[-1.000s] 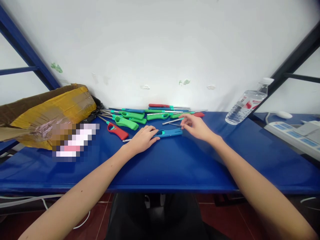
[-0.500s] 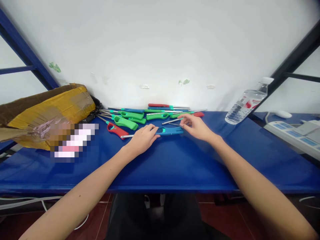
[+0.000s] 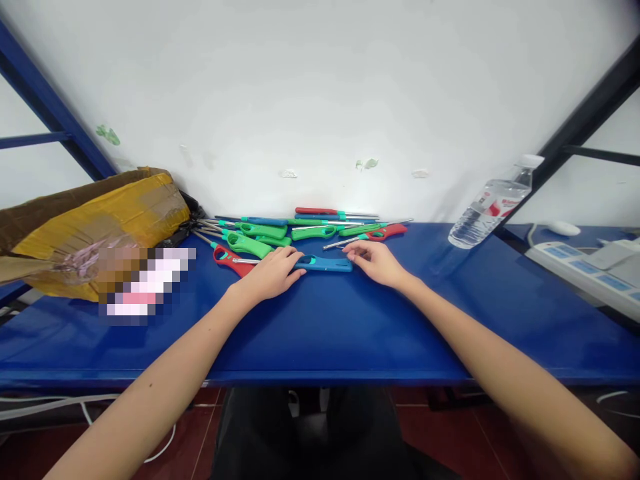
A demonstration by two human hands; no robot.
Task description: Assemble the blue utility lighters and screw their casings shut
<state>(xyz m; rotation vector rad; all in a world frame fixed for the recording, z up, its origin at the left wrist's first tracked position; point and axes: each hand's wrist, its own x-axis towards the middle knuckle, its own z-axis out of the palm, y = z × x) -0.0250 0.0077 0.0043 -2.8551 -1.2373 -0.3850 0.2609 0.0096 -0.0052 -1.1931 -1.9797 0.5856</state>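
Observation:
A blue utility lighter (image 3: pixel 325 264) lies crosswise on the table, its metal nozzle pointing left. My left hand (image 3: pixel 274 272) is wrapped over its front part, around the trigger end. At the butt of the handle is my right hand (image 3: pixel 376 261), thumb and fingertips pinched together. A short thin dark tip pokes out by those fingers; what it belongs to is hidden. Just behind the right hand rests a red lighter (image 3: pixel 395 231) with its nozzle to the left. Another red lighter (image 3: pixel 233 259) lies beside my left hand, partly under the blue one's nozzle.
Several green, blue and red lighters, among them a green lighter (image 3: pixel 250 244), lie along the wall. An open taped carton (image 3: pixel 95 227) stands at left. On the right are a tilted water bottle (image 3: pixel 490 210) and a white power strip (image 3: pixel 580 270).
Both hands and the blue lighter have shifted slightly left. My right hand has come down from the red lighter's nozzle to the blue handle's butt, uncovering the red handle behind.

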